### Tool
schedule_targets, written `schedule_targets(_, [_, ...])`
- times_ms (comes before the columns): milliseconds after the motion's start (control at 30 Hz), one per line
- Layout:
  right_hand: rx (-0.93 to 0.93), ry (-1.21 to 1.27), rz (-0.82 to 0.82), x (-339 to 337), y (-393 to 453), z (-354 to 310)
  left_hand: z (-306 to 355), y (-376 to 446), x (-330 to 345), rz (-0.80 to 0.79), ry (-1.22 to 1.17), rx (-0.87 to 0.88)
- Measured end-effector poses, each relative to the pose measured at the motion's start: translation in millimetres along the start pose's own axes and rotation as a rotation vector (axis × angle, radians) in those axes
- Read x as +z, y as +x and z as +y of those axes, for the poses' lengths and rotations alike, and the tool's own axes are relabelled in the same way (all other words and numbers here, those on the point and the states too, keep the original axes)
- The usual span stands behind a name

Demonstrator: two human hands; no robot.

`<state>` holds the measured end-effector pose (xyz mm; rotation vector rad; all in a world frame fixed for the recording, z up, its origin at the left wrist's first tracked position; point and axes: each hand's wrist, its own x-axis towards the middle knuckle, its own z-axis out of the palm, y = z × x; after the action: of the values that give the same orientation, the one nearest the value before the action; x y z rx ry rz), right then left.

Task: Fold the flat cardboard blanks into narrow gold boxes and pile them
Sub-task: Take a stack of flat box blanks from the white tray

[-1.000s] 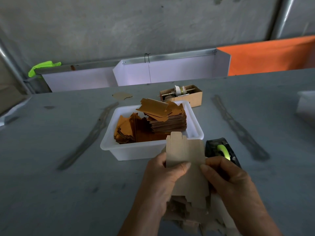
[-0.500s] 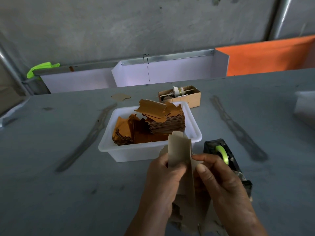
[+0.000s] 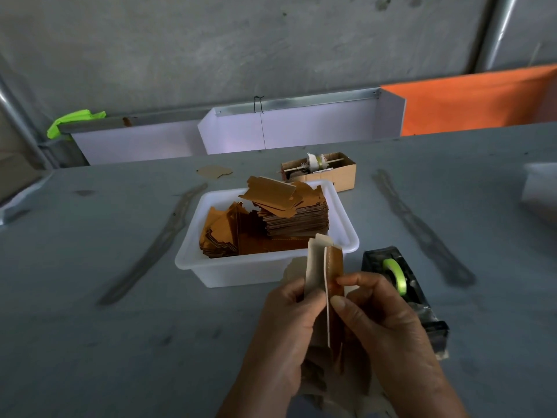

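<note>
Mid-fold at lower centre: left hand (image 3: 289, 315) and right hand (image 3: 376, 312) both pinching the half-creased cardboard blank (image 3: 324, 276). Next, probably tucking flaps, then piling.

Gold blanks (image 3: 297, 220), white tub (image 3: 241, 271), orange sheet (image 3: 476, 99), grey table (image 3: 90, 327).

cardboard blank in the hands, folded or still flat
Folded. The blank is creased lengthwise, its gold panel turned over against the pale side, pinched by the left hand and right hand.
</note>
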<state>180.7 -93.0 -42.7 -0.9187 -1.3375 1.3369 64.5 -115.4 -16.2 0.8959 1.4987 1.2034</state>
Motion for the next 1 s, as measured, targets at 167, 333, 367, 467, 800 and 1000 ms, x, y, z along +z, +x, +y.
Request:
schedule_targets(167, [0.059, -0.079, 0.075, 2, 0, 1, -1, -3, 0, -0.056, -0.015, 0.029])
schedule_targets(333, [0.142, -0.146, 0.077, -1, 3, -3, -1, -3, -4, -0.069, 0.077, 0.051])
schedule_targets(367, [0.156, -0.089, 0.038, -4, 3, -5, 0, -2, -5, -0.075, 0.079, 0.039])
schedule_targets(467, [0.209, 0.097, -0.058, -7, 4, -13, 2, -3, -6, -0.107, 0.099, 0.022])
schedule_targets(800, [0.307, 0.094, 0.020, -10, 10, -12, 2, -5, -3, -0.078, 0.159, 0.053])
schedule_targets(1000, [0.309, 0.116, 0.003, -8, 10, -11, -4, 1, -6, 0.004, 0.111, 0.106])
